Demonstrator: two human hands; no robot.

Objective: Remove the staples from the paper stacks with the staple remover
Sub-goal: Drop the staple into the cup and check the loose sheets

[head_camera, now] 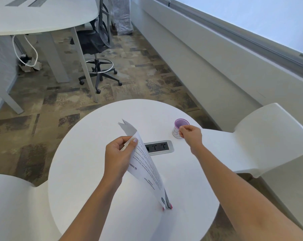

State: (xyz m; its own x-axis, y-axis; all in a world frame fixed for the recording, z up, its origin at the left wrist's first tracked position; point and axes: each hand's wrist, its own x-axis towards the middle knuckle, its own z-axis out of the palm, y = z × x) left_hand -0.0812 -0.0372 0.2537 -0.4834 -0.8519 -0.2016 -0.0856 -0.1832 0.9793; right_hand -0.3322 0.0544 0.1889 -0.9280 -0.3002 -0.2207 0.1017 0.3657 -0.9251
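**While Paper Hangs in One Hand, Remover Waits Beneath Its Corner**

With its thumb pressed on the printed face, the left hand point(118, 154) grips the paper stack point(148, 168) by its far end. It holds the sheets tilted on edge above the round white worktop point(81, 162). The right hand point(190, 134) is clenched into a fine pinch, thumb against forefinger, at the rim of a small purple cup point(181, 125). Anything between those fingertips is too small to make out, and whether the hand touches the cup cannot be told.

The stack's long axis runs from the left hand down and toward the person. Its lower corner ends just over the staple remover point(168, 203), which lies on the worktop partly hidden by that corner. The tool (a slim grey body with pink tips) points roughly along the same line as the paper. It sits nearer the person than either hand and between the two forearms. Neither hand is clearly closer, but the right is the one not loaded with paper, so it looks the likelier to reach back for it.

The sheets are thin, matte and flexible, and they cast a jagged shadow on the smooth, hard top. A grey-framed socket panel point(158, 147) is set flush in the worktop between the hands. Moulded white chairs flank the worktop, and a black mesh stool point(95, 44) stands on the mottled carpet beyond.
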